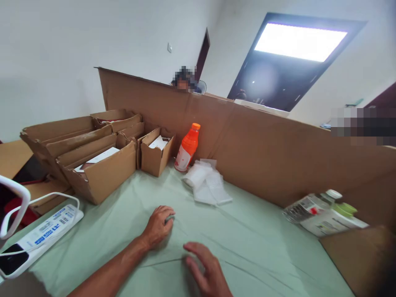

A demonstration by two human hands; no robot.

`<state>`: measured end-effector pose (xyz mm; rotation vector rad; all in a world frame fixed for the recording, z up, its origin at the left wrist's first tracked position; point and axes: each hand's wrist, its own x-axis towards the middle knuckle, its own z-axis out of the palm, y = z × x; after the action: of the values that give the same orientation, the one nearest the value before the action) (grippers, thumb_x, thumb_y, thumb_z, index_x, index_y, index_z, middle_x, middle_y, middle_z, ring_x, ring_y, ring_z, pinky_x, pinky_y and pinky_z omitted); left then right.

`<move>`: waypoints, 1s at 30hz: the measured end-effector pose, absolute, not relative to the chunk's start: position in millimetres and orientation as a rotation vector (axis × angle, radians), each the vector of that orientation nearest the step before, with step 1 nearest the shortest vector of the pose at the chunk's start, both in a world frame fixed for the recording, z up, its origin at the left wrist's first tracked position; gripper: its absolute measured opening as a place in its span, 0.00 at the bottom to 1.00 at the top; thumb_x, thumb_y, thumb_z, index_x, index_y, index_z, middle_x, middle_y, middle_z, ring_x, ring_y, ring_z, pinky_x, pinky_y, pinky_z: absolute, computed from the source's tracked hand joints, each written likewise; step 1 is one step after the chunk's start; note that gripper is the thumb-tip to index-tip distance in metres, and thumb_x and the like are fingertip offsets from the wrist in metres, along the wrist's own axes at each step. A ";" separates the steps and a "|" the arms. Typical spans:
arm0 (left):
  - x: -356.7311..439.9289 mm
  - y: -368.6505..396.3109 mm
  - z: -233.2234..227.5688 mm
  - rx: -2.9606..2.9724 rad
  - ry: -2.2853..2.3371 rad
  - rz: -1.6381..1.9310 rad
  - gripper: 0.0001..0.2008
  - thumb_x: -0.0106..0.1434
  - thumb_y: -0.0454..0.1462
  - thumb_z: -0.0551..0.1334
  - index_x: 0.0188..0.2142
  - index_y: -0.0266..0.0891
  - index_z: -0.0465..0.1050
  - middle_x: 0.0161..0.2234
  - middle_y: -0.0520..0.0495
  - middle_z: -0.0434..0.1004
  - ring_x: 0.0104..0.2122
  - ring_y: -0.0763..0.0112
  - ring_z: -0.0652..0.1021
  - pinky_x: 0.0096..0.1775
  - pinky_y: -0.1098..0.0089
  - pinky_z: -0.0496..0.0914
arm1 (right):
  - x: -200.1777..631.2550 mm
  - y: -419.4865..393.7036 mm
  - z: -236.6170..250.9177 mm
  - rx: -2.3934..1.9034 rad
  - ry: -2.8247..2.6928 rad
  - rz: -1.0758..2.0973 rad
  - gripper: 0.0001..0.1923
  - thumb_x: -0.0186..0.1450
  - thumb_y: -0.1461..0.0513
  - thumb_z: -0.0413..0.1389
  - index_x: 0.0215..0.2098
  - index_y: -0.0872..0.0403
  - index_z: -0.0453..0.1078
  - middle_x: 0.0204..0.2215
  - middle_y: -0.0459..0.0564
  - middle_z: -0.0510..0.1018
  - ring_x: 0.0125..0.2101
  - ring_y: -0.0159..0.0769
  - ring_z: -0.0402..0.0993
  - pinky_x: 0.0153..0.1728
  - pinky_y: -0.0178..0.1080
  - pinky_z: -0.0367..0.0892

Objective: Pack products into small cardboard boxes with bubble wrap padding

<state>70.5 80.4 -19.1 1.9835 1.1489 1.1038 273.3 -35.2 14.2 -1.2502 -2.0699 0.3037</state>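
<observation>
My left hand [159,227] is closed on the pale green cloth of the table, its fingers curled round a small grey object [169,218]. Only one rounded end of that object shows, so its kind is unclear. To the right and nearer to me, my right hand [206,268] hovers over or rests on the cloth with thumb and fingers apart and nothing between them. Beyond both hands lie several white translucent packets [208,183]. An orange bottle [188,148] with an orange cap stands just behind the packets.
Cardboard boxes [102,181] holding white cards line the left. A white power strip [46,239] lies at front left. Along the back runs a tall cardboard panel [262,144], a person behind it. On the right are a clear bottle [306,208], a white-and-green container [328,222] and brown cardboard [361,255].
</observation>
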 end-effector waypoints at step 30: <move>9.6 135.5 -15.3 0.837 1.457 1.711 0.26 0.62 0.52 0.55 0.51 0.36 0.71 0.51 0.38 0.77 0.49 0.61 0.78 0.49 0.64 0.73 | 315.6 32.1 135.7 -1.398 -1.734 0.809 0.14 0.66 0.51 0.56 0.38 0.52 0.76 0.26 0.48 0.80 0.26 0.36 0.77 0.32 0.39 0.74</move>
<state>9.6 135.5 -15.3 0.8371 1.4572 1.7110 315.6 32.1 135.7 -1.3982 -1.7339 0.8090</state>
